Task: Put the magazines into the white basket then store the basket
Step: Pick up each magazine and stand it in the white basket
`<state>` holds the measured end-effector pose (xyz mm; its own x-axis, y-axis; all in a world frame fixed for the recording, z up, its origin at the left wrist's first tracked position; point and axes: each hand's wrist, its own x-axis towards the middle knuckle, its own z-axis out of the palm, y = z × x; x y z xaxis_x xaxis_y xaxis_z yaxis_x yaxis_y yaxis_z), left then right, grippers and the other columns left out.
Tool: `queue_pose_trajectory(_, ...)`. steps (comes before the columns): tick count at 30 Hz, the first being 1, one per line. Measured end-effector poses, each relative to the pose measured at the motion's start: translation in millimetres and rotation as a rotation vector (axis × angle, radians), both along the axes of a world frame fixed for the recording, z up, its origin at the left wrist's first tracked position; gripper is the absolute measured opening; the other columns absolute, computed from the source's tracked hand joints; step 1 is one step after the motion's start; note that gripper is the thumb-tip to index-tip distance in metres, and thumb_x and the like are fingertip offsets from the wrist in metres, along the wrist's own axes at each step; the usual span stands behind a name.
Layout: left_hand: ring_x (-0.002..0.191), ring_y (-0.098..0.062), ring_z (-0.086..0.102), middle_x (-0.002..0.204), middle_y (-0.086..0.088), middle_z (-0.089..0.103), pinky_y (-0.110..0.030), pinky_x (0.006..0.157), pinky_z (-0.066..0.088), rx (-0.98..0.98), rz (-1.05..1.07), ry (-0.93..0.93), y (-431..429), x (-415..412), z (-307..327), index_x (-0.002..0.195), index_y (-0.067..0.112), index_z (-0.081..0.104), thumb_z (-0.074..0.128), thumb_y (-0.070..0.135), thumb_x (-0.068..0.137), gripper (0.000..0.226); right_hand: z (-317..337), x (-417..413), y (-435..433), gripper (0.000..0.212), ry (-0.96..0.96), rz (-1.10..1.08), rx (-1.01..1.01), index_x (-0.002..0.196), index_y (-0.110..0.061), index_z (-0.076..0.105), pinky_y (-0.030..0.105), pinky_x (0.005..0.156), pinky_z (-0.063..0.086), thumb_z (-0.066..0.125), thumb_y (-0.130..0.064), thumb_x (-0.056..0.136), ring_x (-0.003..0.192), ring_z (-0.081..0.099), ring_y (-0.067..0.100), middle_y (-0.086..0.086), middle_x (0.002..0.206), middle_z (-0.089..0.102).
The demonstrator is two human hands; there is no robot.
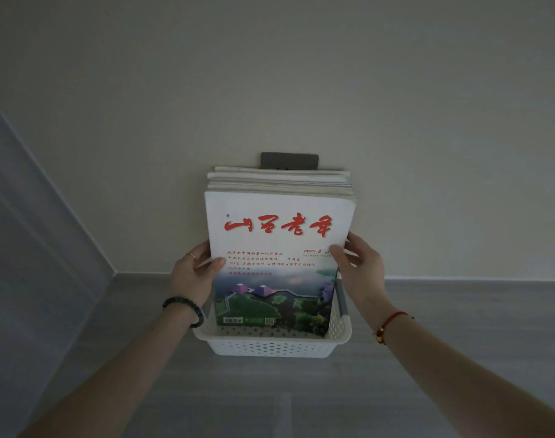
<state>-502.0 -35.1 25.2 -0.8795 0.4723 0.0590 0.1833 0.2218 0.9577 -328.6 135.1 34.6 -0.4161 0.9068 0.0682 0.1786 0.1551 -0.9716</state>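
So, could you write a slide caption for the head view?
Left hand and right hand hold a magazine stack standing in the white basket by the wall.

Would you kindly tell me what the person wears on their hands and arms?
No sleeves show. The left hand has a thin ring and, at the wrist, a dark beaded bracelet; the right hand has a red cord bracelet with a gold bead at its wrist.

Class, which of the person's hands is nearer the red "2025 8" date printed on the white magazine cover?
Right. The right hand grips the white magazine cover at its right edge, thumb just right of the red "2025 8" date; the left hand grips the left edge.
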Motion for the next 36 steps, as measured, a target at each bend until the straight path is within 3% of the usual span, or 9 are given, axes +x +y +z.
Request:
queue_pose_trajectory(3,0.094,-0.011,0.053,0.118,-0.007,0.064,-0.016,0.074,0.043,-0.042,0.042,0.026,0,3,2,0.117,0.011,0.060,0.058,0.007,0.082,0.035,0,3,1,0.039,-0.048,0.021,0.033,0.124,-0.017,0.055,0.014,0.067,0.051,0.058,-0.015,0.086,0.085,0.060,0.013,0.001,0.109,0.066)
queue_pose_trajectory(8,0.106,-0.023,0.054,0.127,-0.014,0.056,-0.030,0.086,0.042,-0.030,0.146,-0.044,-8,20,4,0.122,0.008,0.050,0.066,0.011,0.077,0.048,10,31,6,0.046,-0.141,0.107,0.097,0.127,-0.019,0.050,0.016,0.070,0.047,0.063,-0.016,0.083,0.088,0.059,0.016,-0.001,0.107,0.059)
queue_pose_trajectory(11,0.101,-0.020,0.052,0.127,-0.012,0.052,-0.025,0.082,0.041,-0.022,0.211,0.002,-19,42,7,0.122,0.010,0.045,0.069,0.015,0.076,0.053,18,72,10,0.040,-0.136,0.112,0.119,0.119,-0.021,0.056,0.012,0.063,0.044,0.065,-0.013,0.081,0.083,0.061,0.014,-0.001,0.103,0.060)
queue_pose_trajectory(13,0.093,-0.016,0.053,0.119,-0.012,0.058,-0.021,0.076,0.042,0.007,0.172,0.005,-23,64,10,0.118,0.007,0.047,0.066,0.012,0.077,0.045,22,107,14,0.037,-0.148,0.102,0.101,0.115,-0.022,0.058,0.016,0.061,0.047,0.065,-0.012,0.081,0.081,0.062,0.014,0.001,0.103,0.062)
queue_pose_trajectory(17,0.090,-0.018,0.057,0.105,-0.012,0.062,-0.032,0.084,0.046,0.033,0.028,-0.030,-21,127,7,0.106,0.003,0.054,0.065,0.009,0.078,0.031,22,181,24,0.032,-0.180,0.037,0.049,0.108,-0.022,0.061,0.014,0.053,0.047,0.065,-0.010,0.079,0.073,0.061,0.006,0.001,0.099,0.064)
queue_pose_trajectory(21,0.087,-0.017,0.056,0.105,-0.009,0.060,-0.025,0.075,0.043,-0.047,-0.098,-0.094,-5,211,-11,0.108,0.010,0.055,0.066,0.015,0.078,0.032,10,265,33,0.036,-0.163,-0.013,0.002,0.111,-0.009,0.060,0.005,0.046,0.043,0.065,0.003,0.077,0.065,0.058,0.006,0.012,0.098,0.061)
queue_pose_trajectory(25,0.092,-0.018,0.055,0.110,-0.012,0.060,-0.025,0.078,0.041,-0.152,-0.259,-0.249,24,306,-36,0.115,0.009,0.052,0.062,0.016,0.082,0.035,-14,363,40,0.037,-0.217,-0.089,-0.095,0.110,-0.009,0.059,0.003,0.048,0.042,0.065,0.006,0.076,0.051,0.058,-0.010,0.017,0.100,0.062)
queue_pose_trajectory(30,0.091,-0.011,0.053,0.115,-0.009,0.059,-0.027,0.080,0.044,-0.233,-0.420,-0.343,61,416,-60,0.120,0.012,0.050,0.060,0.024,0.083,0.039,-51,476,42,0.040,-0.346,-0.221,-0.241,0.115,-0.010,0.057,0.024,0.059,0.047,0.067,0.000,0.077,0.081,0.060,0.022,0.019,0.112,0.061)
queue_pose_trajectory(36,0.117,-0.021,0.049,0.131,-0.007,0.051,-0.035,0.101,0.040,-0.408,-0.550,-0.453,74,490,-84,0.130,0.014,0.040,0.053,0.039,0.085,0.053,-86,550,25,0.046,-0.401,-0.400,-0.368,0.120,-0.003,0.051,0.038,0.081,0.046,0.066,0.002,0.076,0.107,0.052,0.032,0.024,0.124,0.051)
